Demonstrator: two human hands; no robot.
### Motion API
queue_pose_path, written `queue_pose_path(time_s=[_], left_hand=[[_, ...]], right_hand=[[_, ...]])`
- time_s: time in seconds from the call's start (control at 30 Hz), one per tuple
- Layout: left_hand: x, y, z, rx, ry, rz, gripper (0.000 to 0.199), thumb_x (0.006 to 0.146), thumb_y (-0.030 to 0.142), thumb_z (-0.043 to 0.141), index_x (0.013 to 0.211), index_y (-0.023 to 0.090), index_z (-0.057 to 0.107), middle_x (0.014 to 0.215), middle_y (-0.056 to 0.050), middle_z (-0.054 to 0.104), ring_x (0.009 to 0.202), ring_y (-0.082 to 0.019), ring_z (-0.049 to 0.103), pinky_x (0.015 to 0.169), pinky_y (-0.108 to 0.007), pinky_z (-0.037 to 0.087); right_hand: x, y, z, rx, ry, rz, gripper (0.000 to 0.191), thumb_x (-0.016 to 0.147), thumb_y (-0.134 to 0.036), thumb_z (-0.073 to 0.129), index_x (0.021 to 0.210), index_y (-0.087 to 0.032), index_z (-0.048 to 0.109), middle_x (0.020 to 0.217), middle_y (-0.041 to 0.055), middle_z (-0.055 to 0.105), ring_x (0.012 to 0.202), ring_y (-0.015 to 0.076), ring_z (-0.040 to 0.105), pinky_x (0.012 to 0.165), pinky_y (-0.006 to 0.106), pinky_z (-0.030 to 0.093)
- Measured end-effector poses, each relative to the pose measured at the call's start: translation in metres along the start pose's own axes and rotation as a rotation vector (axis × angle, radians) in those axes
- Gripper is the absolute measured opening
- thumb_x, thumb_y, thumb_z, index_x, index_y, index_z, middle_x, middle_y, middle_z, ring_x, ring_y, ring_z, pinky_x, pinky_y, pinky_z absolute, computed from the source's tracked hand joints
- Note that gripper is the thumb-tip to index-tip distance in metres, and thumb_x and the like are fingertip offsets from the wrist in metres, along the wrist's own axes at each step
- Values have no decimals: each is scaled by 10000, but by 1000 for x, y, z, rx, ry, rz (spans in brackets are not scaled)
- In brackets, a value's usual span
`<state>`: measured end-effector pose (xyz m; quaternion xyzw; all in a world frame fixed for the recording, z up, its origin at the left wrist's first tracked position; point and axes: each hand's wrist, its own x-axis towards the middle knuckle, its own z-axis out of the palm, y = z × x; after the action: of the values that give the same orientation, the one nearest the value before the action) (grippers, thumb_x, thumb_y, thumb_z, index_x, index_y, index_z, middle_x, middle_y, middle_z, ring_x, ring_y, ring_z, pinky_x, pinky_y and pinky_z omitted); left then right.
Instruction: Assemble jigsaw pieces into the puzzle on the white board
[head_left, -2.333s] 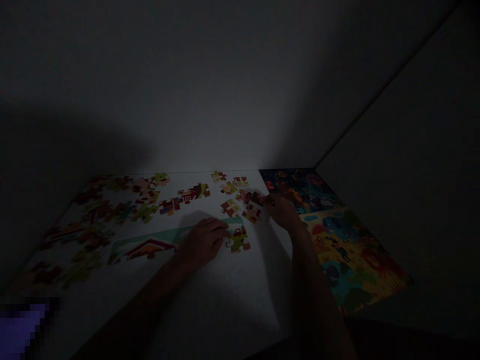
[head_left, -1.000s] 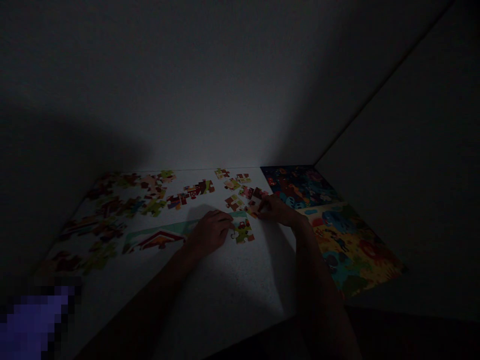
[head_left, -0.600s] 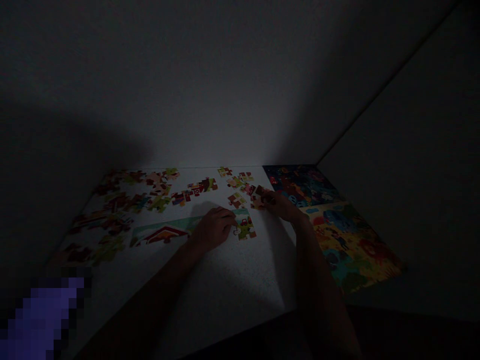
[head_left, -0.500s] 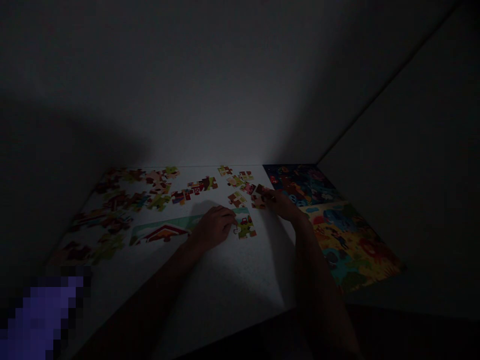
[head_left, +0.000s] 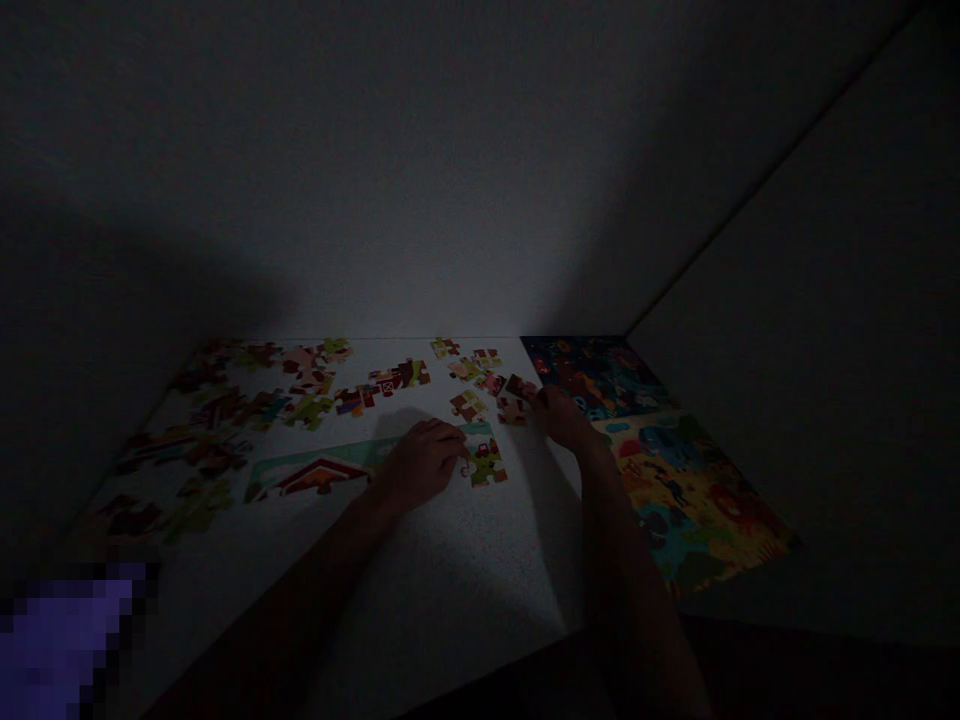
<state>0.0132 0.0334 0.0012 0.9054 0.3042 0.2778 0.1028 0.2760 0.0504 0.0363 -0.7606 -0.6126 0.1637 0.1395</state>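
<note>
The light is dim. My left hand [head_left: 420, 465] rests on a partly joined strip of jigsaw pieces [head_left: 322, 473], its fingertips at a green piece with a red tractor [head_left: 486, 465]. My right hand [head_left: 559, 418] is farther up the white table, its fingertips pinching a dark brown jigsaw piece [head_left: 520, 387]. A loose reddish piece [head_left: 511, 411] lies just left of those fingers. The dimness hides whether my left hand grips anything.
Several loose and joined jigsaw pieces [head_left: 300, 395] spread across the white table [head_left: 450, 570]. A colourful printed picture sheet [head_left: 675, 480] lies to the right, partly under my right forearm. Walls close the far and right sides. A pixelated purple patch [head_left: 67, 630] sits at lower left.
My right hand has shifted slightly among the pieces at the far end. My left hand stays at the tractor piece. The whole view has moved a little.
</note>
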Motion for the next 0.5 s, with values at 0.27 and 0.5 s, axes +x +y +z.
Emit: queue_pose_path(time_s=[0.27,0.5], left_hand=[[-1,-2,1,8,-10,-4,303,821,15,510,878,225,720,1012,-20,716,973,-184,638,917,-395,516],[-3,1,-1,17,19,0,290,827,18,502,868,212,713,1007,-26,714,959,-187,629,892,-370,518]], right_hand=[[4,1,2,-112,56,-13,265,984,-255,442,1026,-142,679,1065,133,721,973,206,663,768,249,413],[10,1,6,-65,107,1,271,959,-204,439,1034,-165,697,1038,97,725,956,180,665,770,234,419]])
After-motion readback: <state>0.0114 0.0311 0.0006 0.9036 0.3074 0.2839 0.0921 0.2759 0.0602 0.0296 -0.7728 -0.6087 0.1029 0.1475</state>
